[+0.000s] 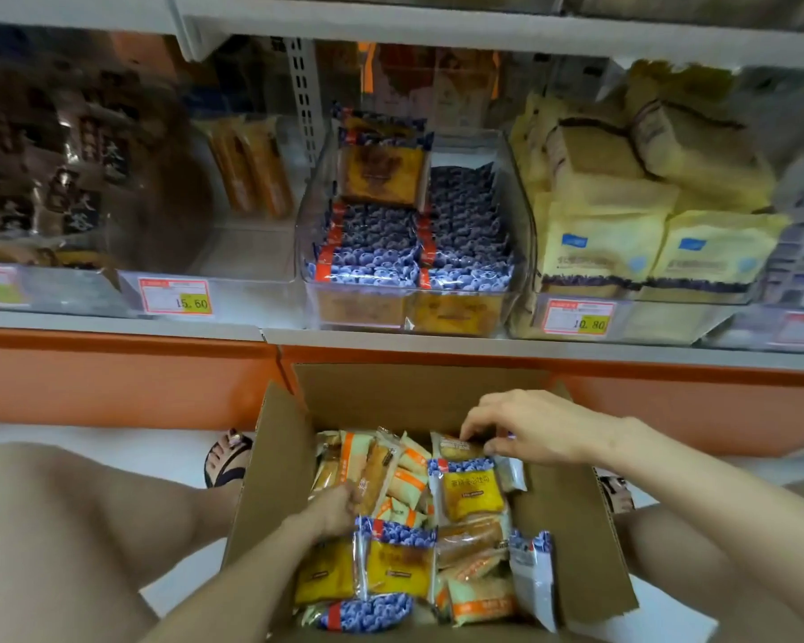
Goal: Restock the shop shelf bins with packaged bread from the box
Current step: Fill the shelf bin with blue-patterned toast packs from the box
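Both hands were down in the box (418, 392): left hand (333, 508) gripped an orange-striped pack (378, 464), right hand (530, 426) pinched a yellow bread pack (453, 446) at the far side.

You look through one wide-angle head camera, close above the open cardboard box (418, 396), facing forward and down; beyond the box, the shelf bins (524, 243) fill your upper view.
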A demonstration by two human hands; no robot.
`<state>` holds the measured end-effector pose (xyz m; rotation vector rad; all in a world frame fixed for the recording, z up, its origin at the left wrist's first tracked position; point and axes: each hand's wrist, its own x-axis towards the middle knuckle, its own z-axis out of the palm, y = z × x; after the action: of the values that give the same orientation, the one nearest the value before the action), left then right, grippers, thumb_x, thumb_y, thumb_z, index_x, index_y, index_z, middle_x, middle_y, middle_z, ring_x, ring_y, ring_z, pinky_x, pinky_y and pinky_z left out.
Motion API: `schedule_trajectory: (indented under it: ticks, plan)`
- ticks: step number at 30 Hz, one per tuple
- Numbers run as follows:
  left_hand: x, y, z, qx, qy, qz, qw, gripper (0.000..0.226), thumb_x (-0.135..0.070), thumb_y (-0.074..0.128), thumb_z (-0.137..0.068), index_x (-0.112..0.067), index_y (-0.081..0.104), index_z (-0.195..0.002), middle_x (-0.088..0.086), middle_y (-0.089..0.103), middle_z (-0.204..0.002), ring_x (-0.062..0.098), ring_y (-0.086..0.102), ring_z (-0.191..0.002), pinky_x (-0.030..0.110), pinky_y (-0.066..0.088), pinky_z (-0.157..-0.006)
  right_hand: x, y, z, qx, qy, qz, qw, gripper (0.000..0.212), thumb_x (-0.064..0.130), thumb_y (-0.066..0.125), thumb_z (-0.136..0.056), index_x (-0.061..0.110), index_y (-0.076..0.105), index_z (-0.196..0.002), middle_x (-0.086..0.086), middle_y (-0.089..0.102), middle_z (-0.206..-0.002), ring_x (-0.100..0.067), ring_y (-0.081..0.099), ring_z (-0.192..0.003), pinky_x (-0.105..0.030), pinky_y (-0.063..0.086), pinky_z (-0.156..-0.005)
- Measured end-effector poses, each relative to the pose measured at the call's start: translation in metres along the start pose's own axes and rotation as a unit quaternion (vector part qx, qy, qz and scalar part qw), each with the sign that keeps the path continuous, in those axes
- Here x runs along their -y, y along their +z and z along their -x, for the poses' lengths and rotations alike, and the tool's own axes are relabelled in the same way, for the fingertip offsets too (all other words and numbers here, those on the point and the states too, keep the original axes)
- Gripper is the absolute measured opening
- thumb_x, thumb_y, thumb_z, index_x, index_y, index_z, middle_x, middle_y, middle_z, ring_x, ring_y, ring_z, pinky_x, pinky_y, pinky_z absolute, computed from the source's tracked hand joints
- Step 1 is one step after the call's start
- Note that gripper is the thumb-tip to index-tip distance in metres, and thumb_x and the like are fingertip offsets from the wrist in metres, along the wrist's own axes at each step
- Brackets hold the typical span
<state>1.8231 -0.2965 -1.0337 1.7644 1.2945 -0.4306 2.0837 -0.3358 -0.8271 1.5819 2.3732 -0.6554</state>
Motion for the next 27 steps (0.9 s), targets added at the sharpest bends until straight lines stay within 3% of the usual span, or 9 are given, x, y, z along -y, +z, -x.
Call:
schedule_trajectory:
  ticks: [2, 5, 7, 11, 13, 18, 22, 25, 27]
  plan:
    - [0.017, 0.012, -0.005, 0.028, -0.028, -0.022, 0.999, 0.025, 0.002, 0.046, -0.088, -0.02, 0.044, -0.101, -0.006, 0.042, -0.082, 0.008, 0.042, -0.077, 0.011, 0.032, -0.056, -0.004, -0.001, 0.0, -0.013, 0.004, -0.011, 1.0, 0.031, 0.03, 0.054, -0.095, 0.032, 0.054, -0.125, 0.008, 0.056, -0.118, -0.009, 0.053, -0.104, -0.022, 0.037, -0.079]
    - [0.031, 0.023, -0.013, 0.054, -0.057, -0.062, 0.995, 0.036, -0.006, 0.046, -0.09, -0.023, 0.042, -0.122, 0.005, 0.052, -0.119, 0.018, 0.051, -0.105, 0.023, 0.042, -0.087, -0.009, -0.003, -0.001, -0.022, 0.012, -0.012, 1.0, 0.031, 0.029, 0.054, -0.095, 0.032, 0.054, -0.125, 0.007, 0.056, -0.119, -0.01, 0.054, -0.104, -0.024, 0.039, -0.081]
    - [0.035, 0.028, -0.017, 0.04, -0.07, -0.107, 0.991, 0.047, -0.01, 0.044, -0.089, -0.028, 0.041, -0.133, 0.009, 0.046, -0.137, 0.026, 0.045, -0.122, 0.034, 0.038, -0.101, -0.01, -0.002, -0.001, -0.018, 0.015, -0.009, 1.0, 0.031, 0.029, 0.053, -0.095, 0.031, 0.054, -0.126, 0.006, 0.056, -0.119, -0.012, 0.054, -0.106, -0.026, 0.041, -0.084]
    - [0.042, 0.033, -0.025, 0.024, -0.041, -0.233, 0.971, 0.035, -0.015, 0.047, -0.092, -0.02, 0.051, -0.126, 0.01, 0.038, -0.142, 0.028, 0.033, -0.133, 0.04, 0.028, -0.109, -0.014, 0.001, -0.003, -0.002, 0.01, 0.011, 1.0, 0.03, 0.031, 0.049, -0.096, 0.028, 0.053, -0.126, 0.003, 0.055, -0.12, -0.016, 0.053, -0.109, -0.031, 0.043, -0.085]
    - [0.047, 0.031, -0.028, 0.036, -0.03, -0.239, 0.97, 0.032, -0.017, 0.055, -0.088, -0.02, 0.054, -0.12, 0.009, 0.035, -0.143, 0.028, 0.028, -0.135, 0.041, 0.024, -0.11, -0.018, 0.0, -0.004, 0.001, 0.013, 0.024, 1.0, 0.03, 0.031, 0.049, -0.097, 0.028, 0.053, -0.127, 0.003, 0.055, -0.12, -0.017, 0.054, -0.108, -0.031, 0.042, -0.083]
    - [0.043, 0.018, -0.023, 0.071, -0.012, -0.181, 0.981, 0.056, -0.028, 0.069, -0.083, -0.028, 0.043, -0.133, 0.003, 0.047, -0.139, 0.022, 0.043, -0.127, 0.03, 0.034, -0.102, -0.018, 0.001, -0.006, 0.019, 0.015, 0.034, 0.999, 0.032, 0.03, 0.051, -0.096, 0.028, 0.053, -0.127, 0.002, 0.055, -0.121, -0.018, 0.054, -0.109, -0.03, 0.042, -0.084]
    - [0.007, -0.006, -0.013, 0.018, 0.039, -0.124, 0.991, 0.074, -0.041, 0.067, -0.083, -0.024, 0.029, -0.145, 0.001, 0.041, -0.146, 0.021, 0.041, -0.131, 0.028, 0.034, -0.103, -0.018, 0.003, -0.008, 0.028, 0.022, 0.021, 0.999, 0.034, 0.027, 0.053, -0.095, 0.028, 0.051, -0.129, 0.001, 0.056, -0.122, -0.018, 0.054, -0.109, -0.033, 0.045, -0.087]
    - [-0.027, -0.027, -0.007, -0.003, 0.095, -0.004, 0.995, 0.072, -0.044, 0.071, -0.077, -0.018, 0.042, -0.138, 0.003, 0.05, -0.138, 0.019, 0.05, -0.122, 0.03, 0.04, -0.103, -0.015, 0.009, -0.01, 0.03, 0.029, -0.079, 0.996, 0.048, 0.025, 0.06, -0.092, 0.035, 0.042, -0.136, 0.004, 0.052, -0.126, -0.012, 0.055, -0.101, -0.029, 0.046, -0.088]
    - [-0.049, -0.038, 0.0, 0.031, 0.143, 0.155, 0.977, 0.05, -0.03, 0.073, -0.079, -0.017, 0.053, -0.122, 0.005, 0.062, -0.122, 0.018, 0.061, -0.108, 0.034, 0.049, -0.095, -0.013, 0.015, -0.011, 0.021, 0.042, -0.185, 0.982, 0.066, 0.023, 0.067, -0.087, 0.04, 0.032, -0.141, 0.003, 0.049, -0.13, -0.012, 0.056, -0.103, -0.028, 0.047, -0.09]
